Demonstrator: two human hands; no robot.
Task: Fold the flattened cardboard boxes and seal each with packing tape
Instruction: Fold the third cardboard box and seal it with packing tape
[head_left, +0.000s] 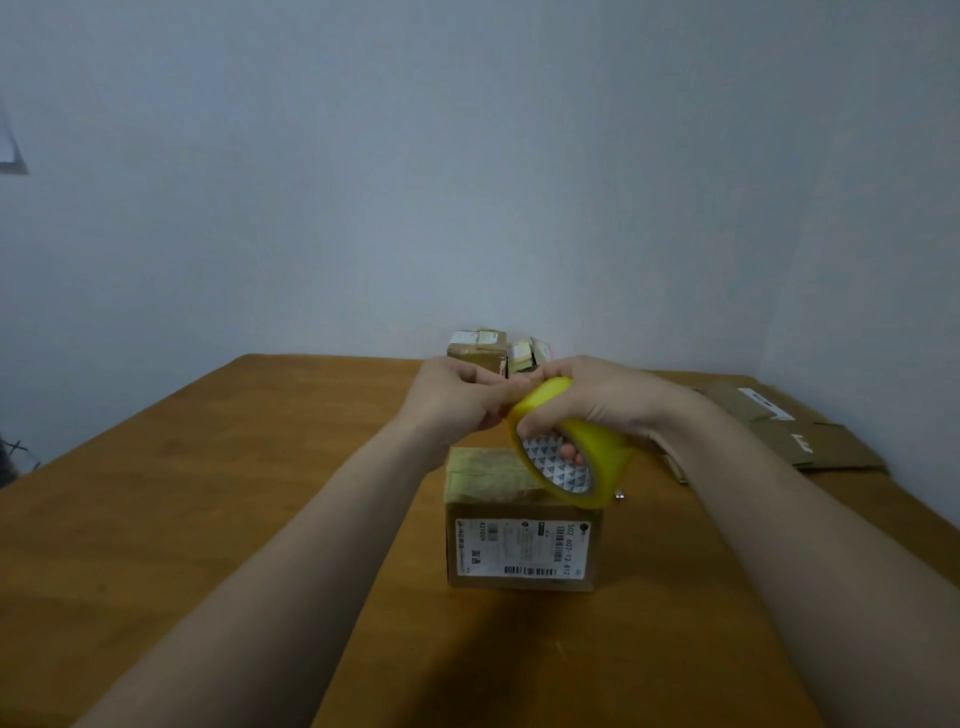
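A folded cardboard box (522, 551) with a white shipping label stands on the wooden table (208, 519) in front of me, with glossy tape across its top. Just above its far right corner I hold a yellow roll of packing tape (576, 452). My right hand (597, 400) grips the roll, with fingers through its patterned core. My left hand (457, 397) pinches at the roll's upper edge, where the tape end lies; the end itself is hidden by the fingers.
Several small taped boxes (493, 351) are stacked at the table's far edge against the wall. Flattened cardboard boxes (800, 431) lie at the right side of the table. A small metal object (618, 494) lies just right of the box.
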